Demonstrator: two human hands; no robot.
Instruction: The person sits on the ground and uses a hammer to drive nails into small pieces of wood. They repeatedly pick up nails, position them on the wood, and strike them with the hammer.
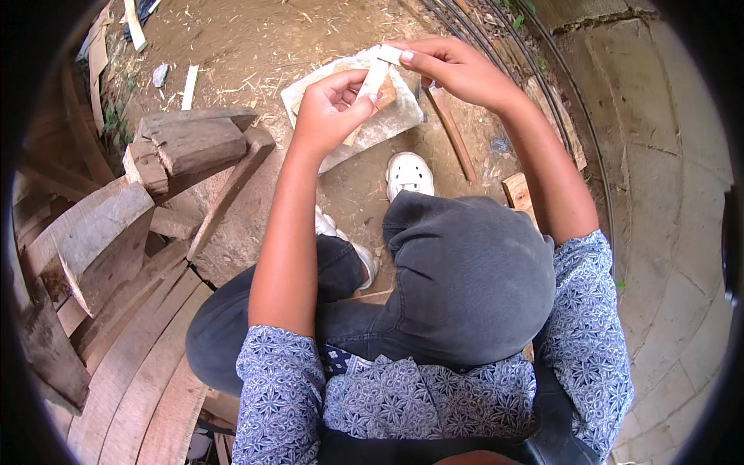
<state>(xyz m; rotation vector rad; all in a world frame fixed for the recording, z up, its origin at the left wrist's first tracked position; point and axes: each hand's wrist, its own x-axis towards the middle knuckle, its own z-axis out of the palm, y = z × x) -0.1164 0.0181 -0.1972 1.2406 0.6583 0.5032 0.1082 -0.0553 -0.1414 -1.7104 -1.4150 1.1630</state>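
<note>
Timber lies at left. Left hand: grip pinching a pale wood strip, above a stone block. Right hand: grip pinching a short pale piece at the strip's far end. Brown stick on ground.

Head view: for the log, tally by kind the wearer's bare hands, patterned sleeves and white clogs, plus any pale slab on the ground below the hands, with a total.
Bare hands: 2 (left hand, right hand)
Patterned sleeves: 2
White clogs: 2
Pale slab: 1
Total: 7
</note>
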